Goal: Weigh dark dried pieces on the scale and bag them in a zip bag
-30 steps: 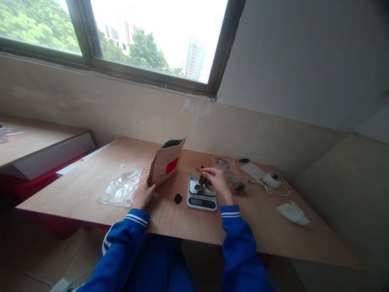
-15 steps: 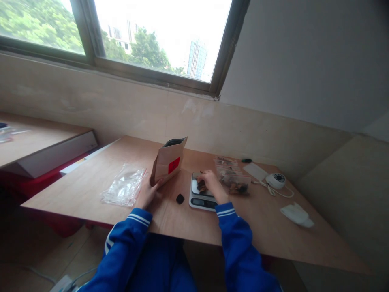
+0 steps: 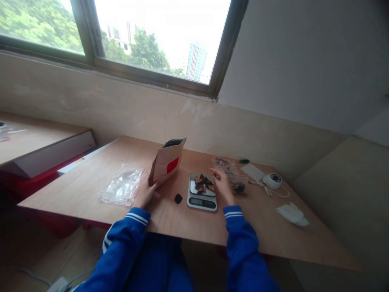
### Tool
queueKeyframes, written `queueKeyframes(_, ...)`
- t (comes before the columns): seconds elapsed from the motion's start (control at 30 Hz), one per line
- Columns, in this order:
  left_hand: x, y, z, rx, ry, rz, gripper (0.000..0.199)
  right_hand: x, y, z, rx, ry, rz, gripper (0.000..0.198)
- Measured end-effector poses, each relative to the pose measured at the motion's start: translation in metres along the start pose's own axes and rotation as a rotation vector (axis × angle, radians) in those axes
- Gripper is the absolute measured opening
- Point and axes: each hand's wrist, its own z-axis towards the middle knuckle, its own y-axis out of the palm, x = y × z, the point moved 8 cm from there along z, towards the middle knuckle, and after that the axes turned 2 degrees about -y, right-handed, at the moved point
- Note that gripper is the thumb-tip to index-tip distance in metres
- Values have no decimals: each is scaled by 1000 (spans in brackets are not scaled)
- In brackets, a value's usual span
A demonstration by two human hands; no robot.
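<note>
The right hand (image 3: 224, 185) hides part of the filled clear bags (image 3: 235, 183) behind it. The digits on the scale (image 3: 201, 191) display are too small to read. The dark pieces (image 3: 203, 183) on it are too small to identify.

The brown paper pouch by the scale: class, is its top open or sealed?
Open. The brown paper pouch stands tilted, its top edges spread around a dark gap; the left hand steadies its base.
</note>
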Motion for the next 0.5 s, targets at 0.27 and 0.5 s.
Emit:
queueKeyframes(0.27, -3, 0, -1, 6, 0, 16, 51, 36, 16, -6, 52, 140, 146, 39)
queueKeyframes(0.5, -3, -3, 1, 30, 20, 53, 50, 3, -2, -13, 233, 147, 94, 34)
